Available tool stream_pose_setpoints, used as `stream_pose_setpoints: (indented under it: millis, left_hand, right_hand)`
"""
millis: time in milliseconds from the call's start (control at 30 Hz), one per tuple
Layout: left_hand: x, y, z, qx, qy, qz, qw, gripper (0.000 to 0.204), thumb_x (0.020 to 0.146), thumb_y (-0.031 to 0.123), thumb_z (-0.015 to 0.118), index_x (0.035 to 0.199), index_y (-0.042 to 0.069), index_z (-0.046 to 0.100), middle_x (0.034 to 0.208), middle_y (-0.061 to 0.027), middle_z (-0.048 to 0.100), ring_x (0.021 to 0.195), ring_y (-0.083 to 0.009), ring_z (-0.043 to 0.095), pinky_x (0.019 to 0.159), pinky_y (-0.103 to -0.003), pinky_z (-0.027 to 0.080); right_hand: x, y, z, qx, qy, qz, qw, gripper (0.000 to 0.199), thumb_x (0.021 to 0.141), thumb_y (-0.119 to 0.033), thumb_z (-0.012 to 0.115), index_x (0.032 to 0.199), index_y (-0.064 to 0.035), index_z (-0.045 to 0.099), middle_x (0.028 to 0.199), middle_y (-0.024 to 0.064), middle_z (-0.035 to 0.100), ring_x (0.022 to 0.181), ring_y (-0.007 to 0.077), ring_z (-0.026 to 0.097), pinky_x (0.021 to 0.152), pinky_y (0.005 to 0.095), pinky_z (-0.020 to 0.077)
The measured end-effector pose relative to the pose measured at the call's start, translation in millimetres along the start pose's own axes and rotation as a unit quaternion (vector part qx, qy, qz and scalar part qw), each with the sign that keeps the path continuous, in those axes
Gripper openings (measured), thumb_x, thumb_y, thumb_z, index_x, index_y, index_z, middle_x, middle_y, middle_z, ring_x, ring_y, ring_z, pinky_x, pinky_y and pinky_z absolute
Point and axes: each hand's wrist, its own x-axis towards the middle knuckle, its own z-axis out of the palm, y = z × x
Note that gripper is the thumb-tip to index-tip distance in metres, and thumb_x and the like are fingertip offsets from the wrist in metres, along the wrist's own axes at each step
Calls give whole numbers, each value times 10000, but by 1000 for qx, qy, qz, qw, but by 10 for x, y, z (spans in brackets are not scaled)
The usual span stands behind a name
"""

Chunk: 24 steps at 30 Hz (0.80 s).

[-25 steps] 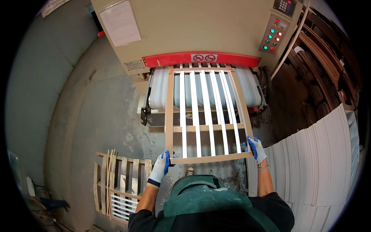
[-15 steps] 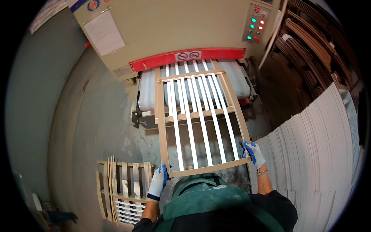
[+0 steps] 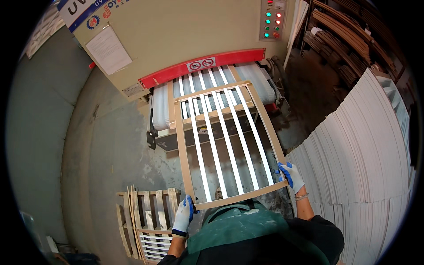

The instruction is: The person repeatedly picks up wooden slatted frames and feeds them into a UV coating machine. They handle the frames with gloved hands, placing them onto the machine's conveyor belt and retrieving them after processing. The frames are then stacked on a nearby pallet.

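Between both gloved hands, the slatted wooden frame (image 3: 225, 145) runs lengthwise away toward the machine's conveyor (image 3: 212, 95), its near corners clamped by the left hand (image 3: 183, 215) and right hand (image 3: 291, 176), equally close.

Woodworking factory floor: big conveyor machine (image 3: 185, 48), stacked white panels (image 3: 362, 150), concrete floor (image 3: 101, 145).

Single head-worn fisheye view, looked steeply down from above the person's chest. Faced 12 o'clock toward the machine (image 3: 185, 39); floor (image 3: 106, 145) at 9 o'clock. Close range, edges bent at the rim.
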Motion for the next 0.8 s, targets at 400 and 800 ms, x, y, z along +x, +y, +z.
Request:
stream_pose_setpoints:
  millis: [400, 800]
  left_hand:
    - [30, -442, -59, 171, 41, 153, 973, 456, 1089, 308, 336, 1114, -72, 585, 916, -208, 663, 804, -323, 687, 675, -366, 588]
    - [-146, -18, 6, -2, 16, -5, 1000, 478, 1074, 368, 350, 1001, -40, 588, 779, -124, 584, 666, -203, 639, 597, -334, 577]
  right_hand:
    - [-209, 44, 40, 10, 9, -14, 1000, 292, 927, -286, 679, 1068, -30, 679, 834, 48, 653, 738, 137, 662, 539, 251, 499]
    - [-200, 121, 4, -8, 5, -25, 1000, 367, 917, -290, 665, 1147, -4, 671, 843, 83, 693, 699, 140, 649, 571, 255, 522]
